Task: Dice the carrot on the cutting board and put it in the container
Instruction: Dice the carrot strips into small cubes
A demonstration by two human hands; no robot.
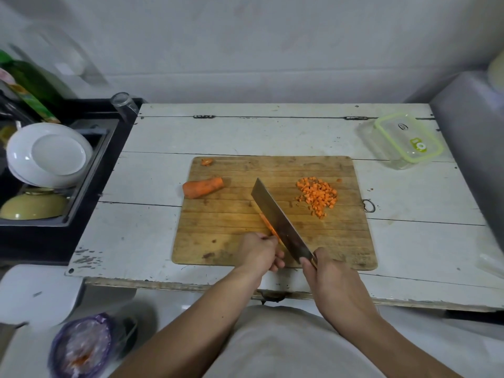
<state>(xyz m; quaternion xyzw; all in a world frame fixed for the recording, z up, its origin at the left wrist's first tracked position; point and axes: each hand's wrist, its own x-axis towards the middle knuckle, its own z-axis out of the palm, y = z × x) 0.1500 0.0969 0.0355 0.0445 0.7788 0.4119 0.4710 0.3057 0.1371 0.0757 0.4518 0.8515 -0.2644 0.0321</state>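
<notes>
Two bare hands over 1 wooden cutting board (218,241) on a worn white table (152,173). Right hand (331,279) wraps the handle of 1 cleaver (281,222), blade angled from near-right up to far-left, edge down on the board's near-middle. Left hand (259,253) w/ fingers curled, pinning the carrot strips (268,225) just left of the blade; strips mostly hidden by blade & fingers, so can't count them. 1 uncut carrot chunk (203,187) lies on the board's far-left part, well apart from the knife. 1 small carrot end scrap (207,161) at the far-left corner. 1 pile of diced carrot (317,196) on the far-right part of the board, cubes too many & small to count; 1 stray cube just beyond the pile. 1 clear container (387,151) w/ a green-rimmed lid (409,137) sits on the table past the board's far-right corner, no carrot visible inside. Left of the table: 1 dark sink (90,165) holding 2 stacked white plates (49,154) & 1 yellowish bowl (34,204) upside down; 1 glass (124,103) at the sink's far edge.
</notes>
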